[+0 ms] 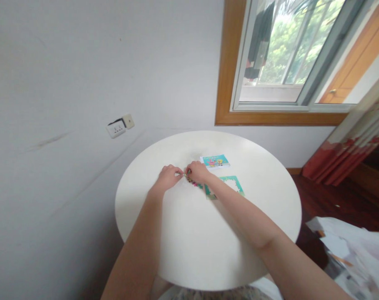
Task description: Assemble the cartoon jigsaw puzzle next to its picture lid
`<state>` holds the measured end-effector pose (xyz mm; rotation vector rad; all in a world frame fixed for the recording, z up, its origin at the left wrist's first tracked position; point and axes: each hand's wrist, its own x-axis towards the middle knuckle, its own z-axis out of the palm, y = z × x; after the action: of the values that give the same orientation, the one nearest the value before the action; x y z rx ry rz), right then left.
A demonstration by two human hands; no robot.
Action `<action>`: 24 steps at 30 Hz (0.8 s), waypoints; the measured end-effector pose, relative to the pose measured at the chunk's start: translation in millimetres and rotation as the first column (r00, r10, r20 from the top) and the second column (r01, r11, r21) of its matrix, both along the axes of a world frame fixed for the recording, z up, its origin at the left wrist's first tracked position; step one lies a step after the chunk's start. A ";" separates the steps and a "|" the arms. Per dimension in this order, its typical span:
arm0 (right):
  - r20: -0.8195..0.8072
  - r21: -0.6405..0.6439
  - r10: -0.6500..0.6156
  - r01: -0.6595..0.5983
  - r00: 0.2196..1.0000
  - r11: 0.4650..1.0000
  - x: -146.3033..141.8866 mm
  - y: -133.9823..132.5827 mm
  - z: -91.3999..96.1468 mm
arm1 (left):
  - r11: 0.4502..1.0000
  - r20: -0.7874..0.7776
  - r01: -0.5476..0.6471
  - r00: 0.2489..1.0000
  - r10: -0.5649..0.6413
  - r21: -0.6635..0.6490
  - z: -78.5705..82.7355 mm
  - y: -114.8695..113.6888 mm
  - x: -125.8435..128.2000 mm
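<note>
Over the white round table, my left hand is closed in a pinch on a small jigsaw piece, mostly hidden by the fingertips. My right hand is just beside it, its fingers bent down and closed at the edge of a small heap of colourful jigsaw pieces. Its fingertips are partly hidden, and a green piece shows under them. Right of the heap lies a green jigsaw frame with a white middle and a notched inner edge, partly covered by my right forearm.
Behind my right hand lies a flat picture with cartoon figures. A wall socket is on the wall at the left. A wood-framed window and a red and cream curtain are at the right. White bags lie at the lower right.
</note>
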<state>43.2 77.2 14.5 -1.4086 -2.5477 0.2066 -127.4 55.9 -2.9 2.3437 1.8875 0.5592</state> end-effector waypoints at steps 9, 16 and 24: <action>-0.165 -0.014 0.066 -0.069 0.984 0.998 18.8 4.3 8.0 | 0.996 0.243 0.092 0.965 -0.094 0.021 16.4 -5.7 8.7; -0.225 0.013 0.158 -0.159 0.961 0.987 69.7 -3.4 27.5 | 0.964 0.623 0.258 0.766 -0.162 -0.066 29.3 -18.4 45.8; -0.420 -0.060 0.184 -0.229 0.889 0.972 136.3 -46.1 34.3 | 0.863 0.770 0.504 0.559 -0.308 -0.020 32.0 -39.6 106.2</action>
<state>179.5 31.1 48.8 -0.9884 -2.3477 0.6178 -21.2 16.3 29.1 1.8363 0.9188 0.9738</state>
